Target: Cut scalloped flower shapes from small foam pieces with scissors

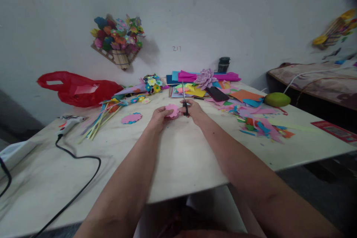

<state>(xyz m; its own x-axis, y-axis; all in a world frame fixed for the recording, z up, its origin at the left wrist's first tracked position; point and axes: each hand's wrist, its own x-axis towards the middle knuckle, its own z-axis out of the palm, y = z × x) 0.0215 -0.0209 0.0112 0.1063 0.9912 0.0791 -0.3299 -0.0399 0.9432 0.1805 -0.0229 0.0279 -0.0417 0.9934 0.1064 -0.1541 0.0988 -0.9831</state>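
Near the middle of the pale table [192,156], my left hand [160,116] pinches a pink scalloped paper piece [172,111] between thumb and fingers. My right hand [193,111] is closed on the black handles of a pair of scissors [184,98], whose blades point up and away from me. The scissors are just right of the pink piece, and the fingers of my right hand are close to its edge. To the left, a pink scalloped piece [129,118] lies over blue scalloped paper on the table.
A glue gun [69,124] with a black cord, flower stems [97,124] and a red bag [75,91] are on the left. Behind are a purple flower [205,78] and a phone [216,94]. Paper scraps [260,124] and a green fruit [277,99] lie right.
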